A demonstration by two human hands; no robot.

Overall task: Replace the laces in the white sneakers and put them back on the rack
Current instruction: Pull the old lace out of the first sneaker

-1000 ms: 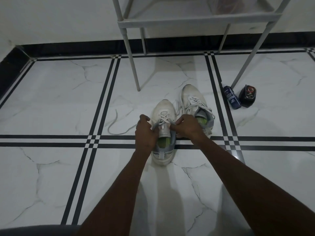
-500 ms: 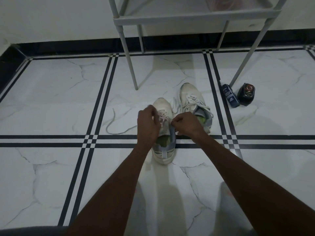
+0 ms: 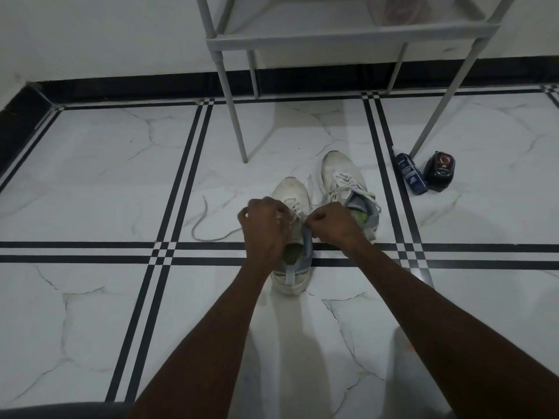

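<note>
Both hands, left hand [image 3: 266,225] and right hand [image 3: 334,223], are pinching the lace [image 3: 298,214] over the near sneaker [image 3: 292,267] on the floor [image 3: 90,297] below the rack [image 3: 348,40]; equal tension is advisable.

Two white sneakers stand on the tiled floor [image 3: 90,297]. The near sneaker [image 3: 291,275] has both hands over its tongue: left hand [image 3: 266,225] and right hand [image 3: 332,223], each pinching its lace [image 3: 298,213] (fingers closed, the grip itself partly hidden). The far sneaker [image 3: 344,179] sits just beside it, to the right, laced. A loose lace [image 3: 205,225] lies to the left. The rack [image 3: 348,40] stands beyond; a blue bottle [image 3: 411,178] and a black container [image 3: 440,170] lie near its right leg.
</note>
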